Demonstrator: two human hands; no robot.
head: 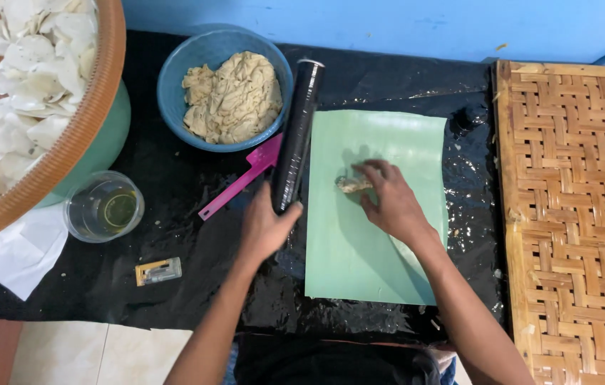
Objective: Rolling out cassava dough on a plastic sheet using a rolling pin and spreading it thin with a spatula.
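Note:
My left hand (265, 227) grips the near end of a black rolling pin (298, 135), which lies along the left edge of a pale green plastic sheet (395, 135). On the sheet's middle rests a small lump of beige dough (349, 185), and the fingertips of my right hand (388, 202) press on it. A blue bowl (174, 78) holding a large mass of the same dough stands at the back left of the sheet.
A pink scraper (242, 182) lies between bowl and pin. A clear cup of oil (105, 207), a small yellow cutter (158, 271) and white paper (21, 249) sit at left. A big basket (81, 128) holds white wafers. A woven bamboo tray (573, 214) lies at right.

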